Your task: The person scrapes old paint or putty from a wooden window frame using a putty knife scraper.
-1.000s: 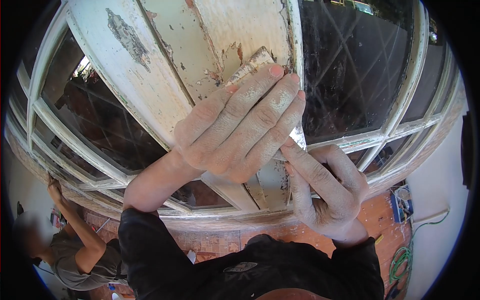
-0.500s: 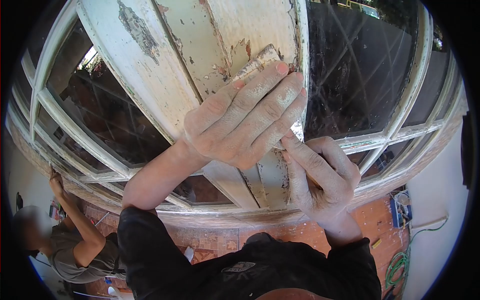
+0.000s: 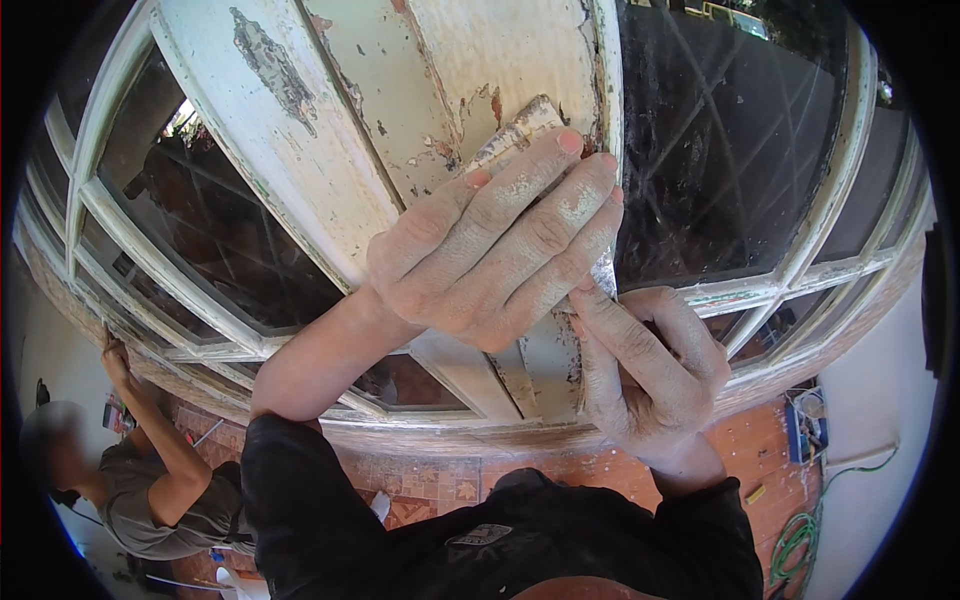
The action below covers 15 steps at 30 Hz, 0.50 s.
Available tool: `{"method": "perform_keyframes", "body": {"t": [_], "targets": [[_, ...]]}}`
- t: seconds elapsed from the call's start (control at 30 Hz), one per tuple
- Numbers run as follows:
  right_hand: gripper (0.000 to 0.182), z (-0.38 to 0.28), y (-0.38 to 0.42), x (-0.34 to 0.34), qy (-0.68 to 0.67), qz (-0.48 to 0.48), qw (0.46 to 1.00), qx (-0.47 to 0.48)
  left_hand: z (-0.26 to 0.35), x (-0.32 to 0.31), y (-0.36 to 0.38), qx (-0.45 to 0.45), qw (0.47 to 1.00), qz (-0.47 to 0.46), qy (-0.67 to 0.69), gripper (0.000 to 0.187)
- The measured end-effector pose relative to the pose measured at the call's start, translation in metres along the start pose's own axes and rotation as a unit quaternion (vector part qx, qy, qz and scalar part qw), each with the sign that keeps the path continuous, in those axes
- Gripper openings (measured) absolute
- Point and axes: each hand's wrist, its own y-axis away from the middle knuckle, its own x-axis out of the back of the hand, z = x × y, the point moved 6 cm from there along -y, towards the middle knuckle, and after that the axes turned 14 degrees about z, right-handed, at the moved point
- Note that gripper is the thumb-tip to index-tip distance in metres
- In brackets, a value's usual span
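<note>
A scraper with a wide, paint-crusted metal blade (image 3: 538, 113) lies against the weathered white wooden door frame (image 3: 340, 170). My left hand (image 3: 500, 240) is flat across the blade, fingers stretched out and pressed over it; its thumb is hidden. White dust coats both hands. Lower right, my right hand (image 3: 655, 365) is closed at the scraper's near end, with its fingertips by a shiny metal corner. Most of the tool is covered by my hands. Around the blade, the old paint is chipped and flaking.
Glass panes (image 3: 725, 150) with white bars flank the wood on both sides. At lower left, another person (image 3: 150, 480) reaches a hand to the frame. A blue box (image 3: 806, 425) and a coiled green hose (image 3: 795, 548) lie on the tiled floor (image 3: 740, 460).
Both hands and the scraper have shifted slightly down and to the right in view. The hold on the tool looks the same.
</note>
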Motion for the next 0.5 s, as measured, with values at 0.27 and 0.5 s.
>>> {"method": "perform_keyframes", "body": {"t": [0.27,0.5], "targets": [[0.048,0.0029,-0.0009,-0.0009,-0.005,-0.01,1.0,-0.009,0.0,0.0006,-0.0025,0.013,1.0,-0.007,-0.003,0.023],[0.046,0.0027,-0.004,-0.0007,-0.014,-0.008,1.0,-0.012,-0.0001,-0.0004,-0.0023,0.019,1.0,0.002,-0.008,0.021]]}}
